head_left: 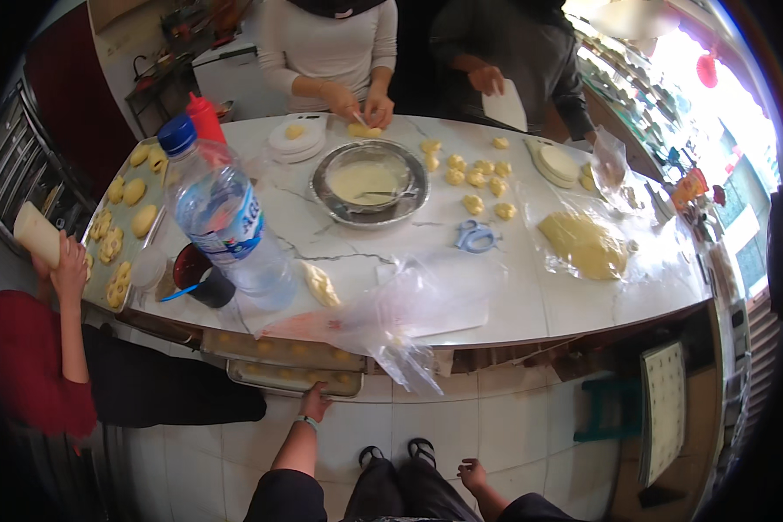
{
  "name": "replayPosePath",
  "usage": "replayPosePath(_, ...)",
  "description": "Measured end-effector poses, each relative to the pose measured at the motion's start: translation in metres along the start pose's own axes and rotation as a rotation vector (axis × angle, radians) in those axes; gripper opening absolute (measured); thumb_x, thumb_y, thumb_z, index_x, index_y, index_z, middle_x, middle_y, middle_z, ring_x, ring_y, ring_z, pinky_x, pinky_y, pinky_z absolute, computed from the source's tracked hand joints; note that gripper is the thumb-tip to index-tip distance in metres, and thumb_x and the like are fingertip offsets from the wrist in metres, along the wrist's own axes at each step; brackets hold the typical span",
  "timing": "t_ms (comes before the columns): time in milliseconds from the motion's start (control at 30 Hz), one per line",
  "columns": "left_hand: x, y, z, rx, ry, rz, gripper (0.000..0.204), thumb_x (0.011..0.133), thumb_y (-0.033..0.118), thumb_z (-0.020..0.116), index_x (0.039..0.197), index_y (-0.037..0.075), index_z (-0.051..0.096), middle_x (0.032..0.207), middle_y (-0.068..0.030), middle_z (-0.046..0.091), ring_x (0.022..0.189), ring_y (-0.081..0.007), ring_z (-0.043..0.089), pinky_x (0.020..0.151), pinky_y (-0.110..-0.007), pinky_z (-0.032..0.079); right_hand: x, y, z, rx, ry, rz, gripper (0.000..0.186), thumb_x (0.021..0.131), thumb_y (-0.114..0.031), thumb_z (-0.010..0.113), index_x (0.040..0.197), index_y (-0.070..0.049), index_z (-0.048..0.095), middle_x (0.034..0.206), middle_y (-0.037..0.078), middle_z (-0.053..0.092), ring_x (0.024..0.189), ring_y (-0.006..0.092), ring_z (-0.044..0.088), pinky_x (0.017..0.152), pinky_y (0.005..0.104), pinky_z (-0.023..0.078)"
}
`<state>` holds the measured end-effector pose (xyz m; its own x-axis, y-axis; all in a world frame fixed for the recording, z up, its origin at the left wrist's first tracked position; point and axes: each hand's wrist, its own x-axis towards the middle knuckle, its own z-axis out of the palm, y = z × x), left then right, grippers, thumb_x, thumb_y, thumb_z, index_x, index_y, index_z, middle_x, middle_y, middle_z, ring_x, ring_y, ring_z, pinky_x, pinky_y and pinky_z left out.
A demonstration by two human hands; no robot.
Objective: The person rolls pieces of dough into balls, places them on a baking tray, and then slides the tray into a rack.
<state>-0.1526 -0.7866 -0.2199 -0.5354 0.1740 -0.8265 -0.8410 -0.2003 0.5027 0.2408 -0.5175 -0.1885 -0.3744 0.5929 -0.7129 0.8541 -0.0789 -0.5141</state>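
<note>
Tiled floor (513,426); left hand (315,401) at lower tray (274,385), can't tell grip; right hand (472,475), grip half-spread

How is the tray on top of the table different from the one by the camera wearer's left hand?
The upper tray lies on the tabletop; the lower tray sits below it, with the left hand at its rim. The upper tray's pieces, some oval, some knotted, show clearly; the lower tray's pieces look dim and blurred. Both trays hold yellowish pieces.
</note>
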Motion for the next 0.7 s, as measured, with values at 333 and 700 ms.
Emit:
replayPosePath(333, -0.002, -0.056, -0.052, 1.687, 0.176, 0.747, 0.050, 0.084, 0.026, 0.060, 0.128, 0.007, 0.050, 0.128, -0.0134, 0.052, 0.126, -0.0307, 0.042, 0.099, -0.042, 0.040, 0.004, 0.065, -0.056, 0.245, -0.034, 0.033, 0.032, 0.085, -0.013, 0.059, 0.114, 0.001, 0.053, 0.090, 0.012, 0.066, 0.074, 0.0192, 0.067, 0.062, 0.0300, 0.052)
replayPosePath(700, -0.253, -0.357, -0.008, 1.836, -0.417, -0.003, 0.048, 0.082, 0.045, 0.053, 0.101, 0.004, 0.068, 0.097, -0.0178, 0.068, 0.093, -0.0325, 0.064, 0.083, -0.042, 0.048, 0.002, 0.199, -0.220, -0.035, -0.166, -0.190, 0.031, 0.087, -0.020, 0.061, 0.114, -0.005, 0.059, 0.095, 0.012, 0.068, 0.079, 0.0180, 0.068, 0.070, 0.0304, 0.053)
